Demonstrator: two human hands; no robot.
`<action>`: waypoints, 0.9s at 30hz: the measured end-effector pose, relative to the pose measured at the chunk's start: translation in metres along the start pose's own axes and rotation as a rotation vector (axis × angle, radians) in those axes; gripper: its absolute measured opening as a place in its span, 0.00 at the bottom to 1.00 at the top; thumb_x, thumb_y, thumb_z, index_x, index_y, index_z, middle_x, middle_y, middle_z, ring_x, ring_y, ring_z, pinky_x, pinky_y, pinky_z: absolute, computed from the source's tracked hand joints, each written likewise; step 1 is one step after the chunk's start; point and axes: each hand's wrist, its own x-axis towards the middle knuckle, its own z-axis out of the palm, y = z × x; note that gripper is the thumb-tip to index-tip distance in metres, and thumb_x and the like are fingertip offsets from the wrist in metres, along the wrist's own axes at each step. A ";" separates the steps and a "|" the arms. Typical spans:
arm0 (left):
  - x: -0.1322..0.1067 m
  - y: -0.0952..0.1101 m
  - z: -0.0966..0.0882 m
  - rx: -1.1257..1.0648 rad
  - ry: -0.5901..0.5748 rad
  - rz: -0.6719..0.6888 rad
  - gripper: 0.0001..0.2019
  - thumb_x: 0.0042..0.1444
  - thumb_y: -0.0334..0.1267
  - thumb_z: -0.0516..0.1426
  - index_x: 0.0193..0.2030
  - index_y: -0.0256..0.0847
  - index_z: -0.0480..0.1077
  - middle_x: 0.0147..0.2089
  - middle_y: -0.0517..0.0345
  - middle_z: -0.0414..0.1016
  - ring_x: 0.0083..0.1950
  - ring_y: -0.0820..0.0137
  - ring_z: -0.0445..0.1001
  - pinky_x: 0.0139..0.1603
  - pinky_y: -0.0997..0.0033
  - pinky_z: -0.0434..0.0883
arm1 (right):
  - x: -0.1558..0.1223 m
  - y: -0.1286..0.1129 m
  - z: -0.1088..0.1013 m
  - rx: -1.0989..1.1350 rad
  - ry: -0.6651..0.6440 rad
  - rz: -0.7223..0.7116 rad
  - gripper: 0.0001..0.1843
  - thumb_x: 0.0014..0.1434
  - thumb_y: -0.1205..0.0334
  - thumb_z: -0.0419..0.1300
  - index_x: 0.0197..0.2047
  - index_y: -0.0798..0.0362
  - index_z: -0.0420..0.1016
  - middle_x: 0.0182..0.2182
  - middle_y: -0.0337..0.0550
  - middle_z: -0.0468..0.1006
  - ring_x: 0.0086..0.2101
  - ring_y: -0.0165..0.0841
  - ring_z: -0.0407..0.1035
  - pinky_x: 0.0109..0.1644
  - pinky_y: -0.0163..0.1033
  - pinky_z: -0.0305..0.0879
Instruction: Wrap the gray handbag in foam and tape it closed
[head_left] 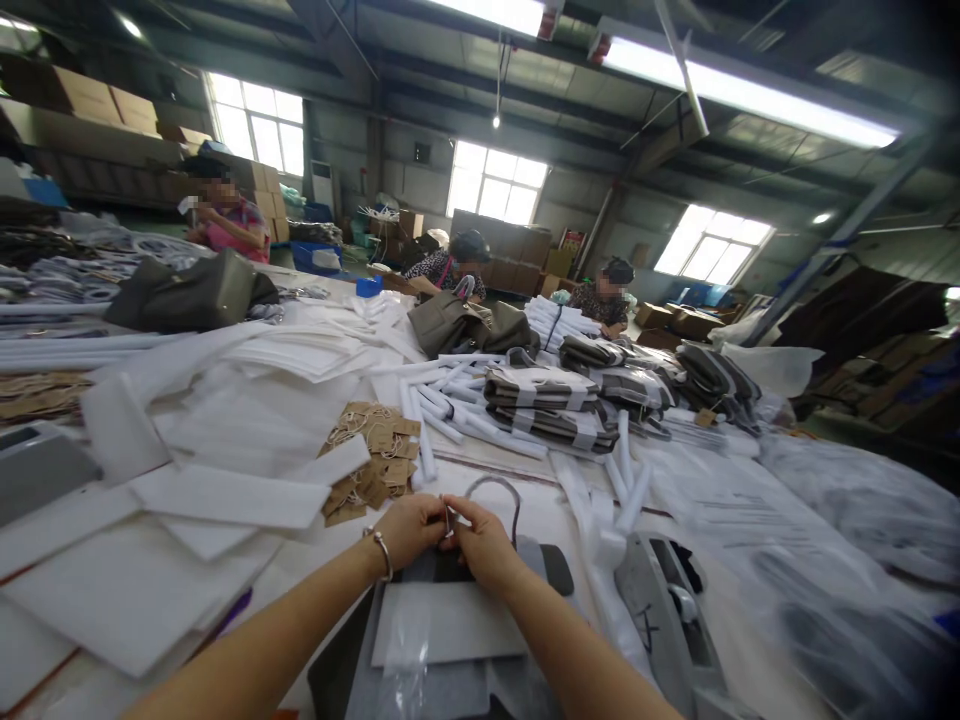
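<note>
My left hand (pixel 410 530) and my right hand (pixel 480 540) meet at the top of a grey felt bag (pixel 442 640) lying flat on the table in front of me. Both pinch a small thing at the base of the bag's curved grey handle (pixel 495 487); what it is I cannot make out. A silver bangle sits on my left wrist. A white foam sheet (pixel 450 620) lies on the bag below my hands. A pile of brown paper tags with strings (pixel 371 460) rests just left of my left hand.
White foam sheets (pixel 225 495) and rolled white strips (pixel 442 405) cover the table. Stacks of folded grey bags (pixel 551 405) lie further back, clear plastic bags (pixel 825 540) at the right. Three people work at the far side, among cardboard boxes (pixel 510 245).
</note>
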 end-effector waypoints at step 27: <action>0.013 -0.027 0.008 0.216 0.129 -0.276 0.07 0.43 0.40 0.56 0.21 0.42 0.72 0.23 0.59 0.72 0.30 0.67 0.69 0.31 0.71 0.60 | -0.066 -0.025 0.010 -1.066 -0.017 -0.737 0.09 0.65 0.63 0.51 0.41 0.47 0.73 0.40 0.40 0.77 0.37 0.32 0.67 0.42 0.37 0.60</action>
